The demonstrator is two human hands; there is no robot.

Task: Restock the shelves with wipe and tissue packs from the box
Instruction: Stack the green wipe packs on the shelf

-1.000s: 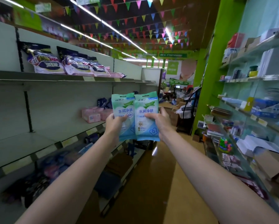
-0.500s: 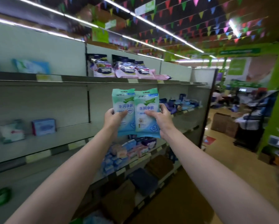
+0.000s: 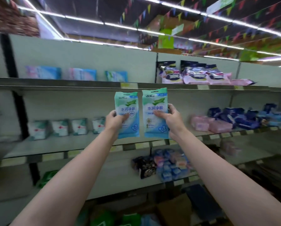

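**Two wipe packs held up at the shelving**

Both arms are stretched out toward the shelf unit, one pack per hand. The left hand grips the left wipe pack from its left edge, thumb across the front and fingers wrapped behind. The right hand does the mirror thing with the right wipe pack, thumb on the front face, fingers curled round the right edge. Both packs are upright, green-to-blue with a leaf graphic and Chinese lettering, side by side with a thin gap between them (not touching as far as I can see).

They're held in the air in front of the middle shelf, their tops about level with the lip of the top shelf.

On the middle shelf, left of the hands, there's a row of white-and-green packs. To the right sit pink packs and then a pile of dark blue packs. The top shelf has pastel blue-pink packs on the left and purple-and-pink bags on the right. One shelf down there's a cluster of small blue packs, pretty blurry. Strip lights and coloured bunting run overhead.
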